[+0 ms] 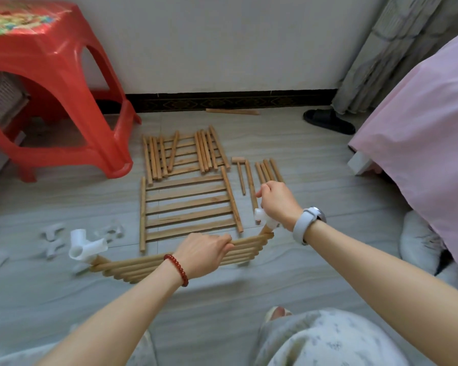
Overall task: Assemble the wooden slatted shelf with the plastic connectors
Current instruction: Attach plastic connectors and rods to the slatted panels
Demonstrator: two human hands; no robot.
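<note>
I hold a wooden slatted panel (148, 265) on edge just above the floor. My left hand (204, 254) grips its top slats near the middle. A white plastic connector (86, 248) sits on the panel's left corner post. My right hand (276, 200) holds a second white connector (265, 217) at the panel's right corner post. Another slatted panel (188, 207) lies flat on the floor beyond. A third panel (185, 154) lies farther back with loose dowels on it. More dowels (269, 171) and a small wooden mallet (239, 173) lie to the right.
Several loose white connectors (50, 239) lie scattered on the floor at left. A red plastic stool (50, 83) stands at back left. A pink-covered bed (421, 133) fills the right side, with a black slipper (328, 121) by the wall and a wooden stick (232, 111) along the skirting.
</note>
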